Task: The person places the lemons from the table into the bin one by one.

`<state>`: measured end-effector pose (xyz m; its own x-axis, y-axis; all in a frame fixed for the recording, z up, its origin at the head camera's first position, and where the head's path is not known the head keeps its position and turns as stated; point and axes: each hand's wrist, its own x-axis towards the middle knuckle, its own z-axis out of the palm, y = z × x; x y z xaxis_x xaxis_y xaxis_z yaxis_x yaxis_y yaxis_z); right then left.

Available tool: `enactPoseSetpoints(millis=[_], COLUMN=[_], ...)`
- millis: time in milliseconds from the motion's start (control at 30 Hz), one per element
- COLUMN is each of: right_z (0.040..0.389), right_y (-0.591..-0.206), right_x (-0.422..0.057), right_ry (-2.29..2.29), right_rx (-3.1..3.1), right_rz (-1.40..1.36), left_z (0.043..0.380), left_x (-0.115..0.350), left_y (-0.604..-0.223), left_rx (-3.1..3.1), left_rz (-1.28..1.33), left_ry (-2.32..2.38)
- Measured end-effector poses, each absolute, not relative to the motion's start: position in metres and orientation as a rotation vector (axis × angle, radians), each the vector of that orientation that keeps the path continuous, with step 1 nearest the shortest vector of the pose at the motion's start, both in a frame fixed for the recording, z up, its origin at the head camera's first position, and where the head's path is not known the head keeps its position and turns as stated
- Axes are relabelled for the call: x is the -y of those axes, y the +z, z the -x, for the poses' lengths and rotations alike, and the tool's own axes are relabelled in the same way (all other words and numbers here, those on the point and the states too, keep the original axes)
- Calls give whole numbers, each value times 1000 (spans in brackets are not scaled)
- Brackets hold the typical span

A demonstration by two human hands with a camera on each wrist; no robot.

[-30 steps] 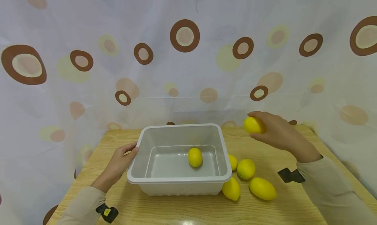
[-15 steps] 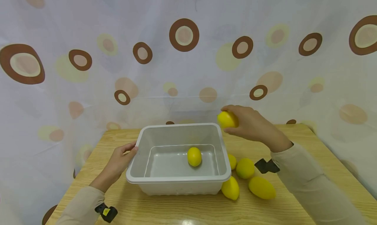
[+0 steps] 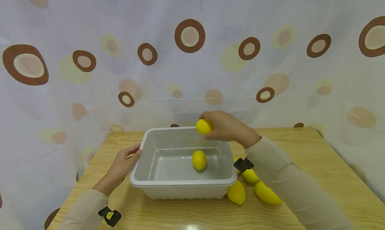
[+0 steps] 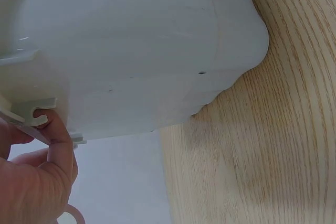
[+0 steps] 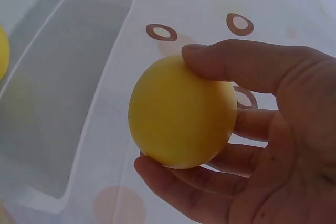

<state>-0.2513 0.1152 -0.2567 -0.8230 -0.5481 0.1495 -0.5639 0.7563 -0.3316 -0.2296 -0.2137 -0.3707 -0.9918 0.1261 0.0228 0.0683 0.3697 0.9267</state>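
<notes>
moving leftward since a second ago, the right grip [image 3: 225, 127] is carrying the held lemon [image 3: 205, 126] from well right of the tub [image 3: 183, 183] to its far rim, while the left grip [image 3: 120, 164] is keeping its place. thumb and fingers of the right grip are curling round the lemon, spreading only as wide as the fruit; as the right wrist view is showing, the lemon is sitting toward the fingertips, with the palm standing off from it. whether it is hanging over the tub's inside or just behind the rim, i cannot tell.

below the right grip, a second lemon [image 3: 199, 160] is lying on the tub's floor, nearer the right end. lower and to the right of that grip, four more lemons are resting on the table [image 3: 309, 149]: one [image 3: 236, 192] just beside the tub's near corner, one [image 3: 265, 193] and another [image 3: 250, 176] partly behind the sleeve [image 3: 288, 176], and one mostly hidden [image 3: 236, 160].

lower and to the left of the right grip, the left grip is pinching the tub's left rim, its thumb and fingers closing on opposite sides. beyond both grips, a spotted curtain [image 3: 192, 73] is hanging behind the table.
</notes>
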Motion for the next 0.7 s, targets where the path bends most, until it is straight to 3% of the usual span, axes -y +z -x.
enactPoseSetpoints(millis=[700], right_z=[283], right_y=[-301], right_x=[-79], right_ry=[500], right_rx=[3170], right_rz=[-830], left_z=[230], left_x=[213], left_y=[-371], left_rx=[-2558], left_rz=[-170], left_ry=[1726])
